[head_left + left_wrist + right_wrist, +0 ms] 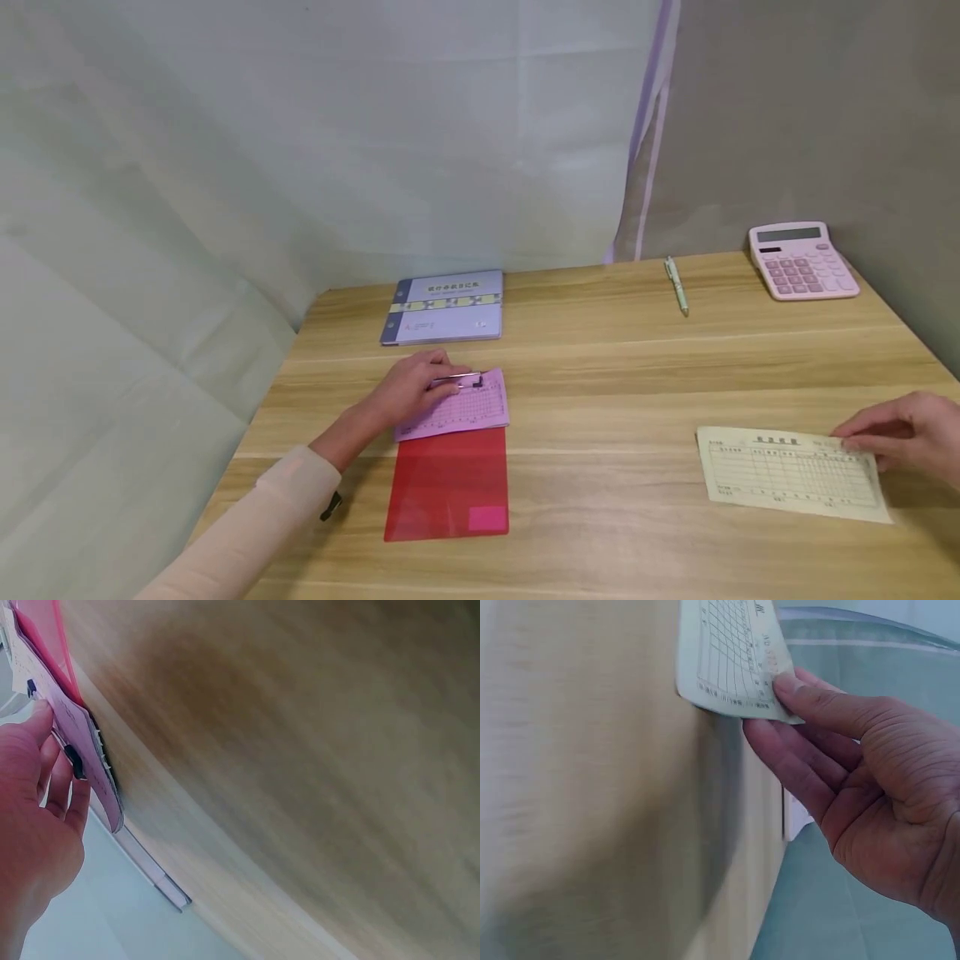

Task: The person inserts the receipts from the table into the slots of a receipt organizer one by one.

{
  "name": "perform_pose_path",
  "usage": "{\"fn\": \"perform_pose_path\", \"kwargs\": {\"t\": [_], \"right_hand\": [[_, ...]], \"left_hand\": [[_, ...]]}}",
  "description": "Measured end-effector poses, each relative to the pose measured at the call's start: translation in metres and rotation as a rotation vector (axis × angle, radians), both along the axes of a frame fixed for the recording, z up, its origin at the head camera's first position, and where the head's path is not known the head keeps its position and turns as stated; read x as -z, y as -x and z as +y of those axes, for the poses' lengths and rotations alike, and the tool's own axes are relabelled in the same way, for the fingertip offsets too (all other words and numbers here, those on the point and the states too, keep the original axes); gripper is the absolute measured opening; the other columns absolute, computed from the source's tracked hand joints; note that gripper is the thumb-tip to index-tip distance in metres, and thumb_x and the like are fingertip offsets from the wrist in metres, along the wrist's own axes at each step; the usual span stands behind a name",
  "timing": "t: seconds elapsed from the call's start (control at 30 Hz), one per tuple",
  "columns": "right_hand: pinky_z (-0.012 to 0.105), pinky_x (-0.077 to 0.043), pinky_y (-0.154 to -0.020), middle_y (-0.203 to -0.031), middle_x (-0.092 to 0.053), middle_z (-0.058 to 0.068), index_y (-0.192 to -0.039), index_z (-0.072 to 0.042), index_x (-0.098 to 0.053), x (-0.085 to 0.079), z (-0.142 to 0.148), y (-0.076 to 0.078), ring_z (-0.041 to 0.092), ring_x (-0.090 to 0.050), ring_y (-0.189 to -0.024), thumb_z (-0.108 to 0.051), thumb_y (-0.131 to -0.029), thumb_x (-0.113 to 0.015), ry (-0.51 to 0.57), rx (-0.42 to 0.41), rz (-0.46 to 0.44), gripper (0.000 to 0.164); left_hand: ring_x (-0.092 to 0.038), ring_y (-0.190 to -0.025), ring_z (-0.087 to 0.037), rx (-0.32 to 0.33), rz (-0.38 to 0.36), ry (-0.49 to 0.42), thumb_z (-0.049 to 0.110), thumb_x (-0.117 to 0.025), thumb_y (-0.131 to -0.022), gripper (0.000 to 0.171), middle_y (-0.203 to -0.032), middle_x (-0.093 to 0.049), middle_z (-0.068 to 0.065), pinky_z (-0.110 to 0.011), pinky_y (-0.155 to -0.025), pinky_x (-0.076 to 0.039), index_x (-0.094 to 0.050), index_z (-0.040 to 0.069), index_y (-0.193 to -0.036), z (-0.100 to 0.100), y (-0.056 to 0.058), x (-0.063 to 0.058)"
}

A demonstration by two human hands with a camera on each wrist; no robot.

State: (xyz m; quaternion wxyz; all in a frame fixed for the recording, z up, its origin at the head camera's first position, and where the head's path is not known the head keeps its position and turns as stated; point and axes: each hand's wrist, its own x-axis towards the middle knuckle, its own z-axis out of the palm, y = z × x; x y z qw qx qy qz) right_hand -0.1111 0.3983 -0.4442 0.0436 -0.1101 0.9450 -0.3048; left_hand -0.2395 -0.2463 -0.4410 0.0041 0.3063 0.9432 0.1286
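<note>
My left hand (417, 385) is at the top edge of a red clipboard (446, 483), its thumb and fingers around the metal clip (73, 759) with black ends. Under that clip lies a pink printed form (467, 410), covering the upper part of the red board. Over at the right, my right hand (911, 433) pinches the upper right corner of a pale yellow printed form (787, 475) between thumb and fingers. In the right wrist view the thumb (810, 697) lies on the printed face, and the sheet's lower edge hangs over the wooden tabletop.
Behind the clipboard lies a bluish account book (446, 310) with a yellow patterned band. A light green pen (677, 286) is near the table's back edge. At the back right corner stands a pink calculator (802, 262). Pale cloth (450, 133) hangs behind the wooden table (600, 508).
</note>
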Motion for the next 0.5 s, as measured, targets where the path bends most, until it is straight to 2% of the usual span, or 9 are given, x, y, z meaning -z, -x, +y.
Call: {"fn": "perform_pose_path", "kwargs": {"t": [0.27,0.37,0.5], "right_hand": [[0.030,-0.059,-0.058,-0.091,-0.078,-0.003,-0.102,0.013,-0.076,-0.037,-0.016,0.038,-0.001,-0.065,-0.072,0.012,-0.097,-0.067,0.043,-0.066,-0.047,0.010],[0.032,-0.060,-0.059,-0.094,-0.078,0.000,-0.106,0.013,-0.075,-0.051,-0.034,0.053,0.004,-0.068,-0.072,0.011,-0.099,-0.066,0.075,-0.100,-0.051,0.012],[0.034,-0.061,-0.063,-0.098,-0.078,0.008,-0.110,0.008,-0.077,-0.068,-0.068,0.072,0.010,-0.069,-0.070,0.005,-0.100,-0.068,0.084,-0.121,-0.059,0.013]], "left_hand": [[-0.054,-0.091,-0.012,0.011,0.020,0.000,0.027,-0.080,-0.098,0.039,-0.098,-0.058,0.009,-0.032,-0.081,-0.048,-0.075,0.021,-0.137,0.000,-0.001,0.001],[-0.053,-0.091,-0.012,0.012,0.022,0.001,0.028,-0.080,-0.098,0.040,-0.098,-0.058,0.008,-0.032,-0.081,-0.048,-0.074,0.021,-0.137,0.000,-0.001,0.001],[-0.053,-0.089,-0.011,-0.006,0.010,0.006,0.029,-0.079,-0.099,0.041,-0.098,-0.058,0.009,-0.030,-0.078,-0.048,-0.073,0.023,-0.139,0.000,-0.001,0.001]]}}
